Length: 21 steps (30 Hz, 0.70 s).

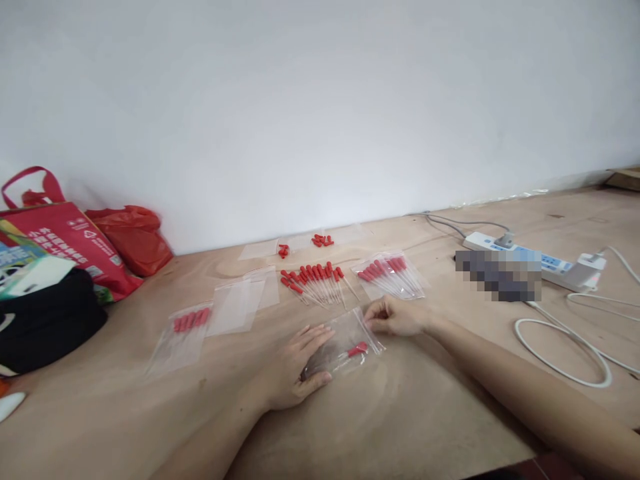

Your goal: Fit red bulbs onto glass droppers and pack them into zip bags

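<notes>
A clear zip bag (336, 343) lies on the table with a red-bulbed dropper (358, 349) inside it. My left hand (295, 367) rests flat over the bag's left end, fingers stretched out and thumb apart. At the other end, my right hand (393, 316) pinches the upper corner by the zip edge. Just beyond the bag is a fanned pile of red-bulbed droppers (320, 283). Packed bags with several droppers each lie to the right (393, 275) and to the left (183, 333).
Flat clear bags (237, 303) overlap left of the pile. Loose red bulbs (323, 240) sit near the wall. A power strip (520, 253), a blurred dark object (500, 277) and white cables (563, 383) are at right. A red tote bag (83, 243) and black cloth item (55, 320) stand left.
</notes>
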Available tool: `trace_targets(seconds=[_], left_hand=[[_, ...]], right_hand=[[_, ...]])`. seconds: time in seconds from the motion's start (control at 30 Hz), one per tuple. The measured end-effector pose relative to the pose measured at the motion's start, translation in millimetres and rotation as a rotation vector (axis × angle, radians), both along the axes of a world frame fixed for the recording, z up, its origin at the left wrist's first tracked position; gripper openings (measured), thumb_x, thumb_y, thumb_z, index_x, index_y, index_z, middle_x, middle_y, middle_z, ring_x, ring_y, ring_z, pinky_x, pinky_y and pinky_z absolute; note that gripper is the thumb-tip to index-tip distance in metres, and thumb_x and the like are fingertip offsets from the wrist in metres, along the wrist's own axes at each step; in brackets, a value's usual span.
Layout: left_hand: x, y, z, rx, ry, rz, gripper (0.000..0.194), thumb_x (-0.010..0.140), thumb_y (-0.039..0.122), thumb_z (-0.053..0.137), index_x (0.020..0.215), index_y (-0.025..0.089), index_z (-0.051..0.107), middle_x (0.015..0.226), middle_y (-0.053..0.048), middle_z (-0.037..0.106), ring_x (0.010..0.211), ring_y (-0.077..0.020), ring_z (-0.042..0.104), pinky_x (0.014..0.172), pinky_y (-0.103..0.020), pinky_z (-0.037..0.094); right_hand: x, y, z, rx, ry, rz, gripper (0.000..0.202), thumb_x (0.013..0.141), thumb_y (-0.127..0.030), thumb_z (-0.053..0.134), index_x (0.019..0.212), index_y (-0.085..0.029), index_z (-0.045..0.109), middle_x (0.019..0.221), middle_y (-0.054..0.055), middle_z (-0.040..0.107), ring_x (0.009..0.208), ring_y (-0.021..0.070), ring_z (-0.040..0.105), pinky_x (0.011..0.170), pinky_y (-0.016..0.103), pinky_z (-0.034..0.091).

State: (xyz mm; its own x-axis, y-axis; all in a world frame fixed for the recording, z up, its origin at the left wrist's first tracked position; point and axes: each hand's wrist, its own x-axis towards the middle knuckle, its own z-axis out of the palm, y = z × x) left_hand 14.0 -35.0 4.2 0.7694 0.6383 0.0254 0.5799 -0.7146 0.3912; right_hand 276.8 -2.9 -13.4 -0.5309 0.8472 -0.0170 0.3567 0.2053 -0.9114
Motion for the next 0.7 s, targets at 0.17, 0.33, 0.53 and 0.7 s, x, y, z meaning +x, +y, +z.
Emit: trace_targets(seconds=[0.17,0.33,0.53,0.7], left_hand=[[2.4,1.5,-1.2,0.012,-0.048,-0.017,0.052,0.08,0.037,0.049,0.127,0.021,0.034,0.131,-0.008,0.041,0.123,-0.0227,0.034,0.103,-0.046,0.026],[1.0,0.4,-4.4,0.069,-0.108,-0.002,0.042,0.08,0.036,0.049,0.119,0.02,0.045,0.126,-0.008,0.046,0.119,-0.0227,0.038,0.1,-0.043,0.031],[0.0,-2.2,-4.4,0.015,-0.112,-0.026,0.04,0.079,0.033,0.05,0.118,0.023,0.047,0.123,-0.006,0.05,0.114,-0.0213,0.044,0.097,-0.04,0.035],[1.1,-2.5,-4.9,-0.01,-0.093,0.035,0.044,0.078,0.035,0.051,0.121,0.024,0.043,0.127,-0.006,0.046,0.118,-0.0228,0.04,0.099,-0.043,0.033]], right_hand=[[-15.2,47.4,16.4,0.293,-0.45,-0.487,0.007,0.069,-0.019,0.054,0.073,-0.016,0.059,0.073,0.005,0.064,0.069,0.0152,0.057,0.061,0.023,0.041],[-54.1,77.2,15.3,0.252,-0.556,-0.582,0.024,0.069,-0.012,0.054,0.093,-0.011,0.054,0.089,0.017,0.062,0.083,0.024,0.059,0.065,0.029,0.042],[-58.9,79.3,18.1,0.245,-0.541,-0.597,0.03,0.069,-0.008,0.052,0.099,-0.01,0.05,0.093,0.019,0.059,0.086,0.0258,0.058,0.068,0.031,0.043],[-13.8,51.9,12.7,0.318,-0.256,-0.616,0.05,0.075,-0.017,0.044,0.121,-0.011,0.027,0.082,0.007,0.058,0.072,0.0166,0.058,0.064,0.028,0.044]])
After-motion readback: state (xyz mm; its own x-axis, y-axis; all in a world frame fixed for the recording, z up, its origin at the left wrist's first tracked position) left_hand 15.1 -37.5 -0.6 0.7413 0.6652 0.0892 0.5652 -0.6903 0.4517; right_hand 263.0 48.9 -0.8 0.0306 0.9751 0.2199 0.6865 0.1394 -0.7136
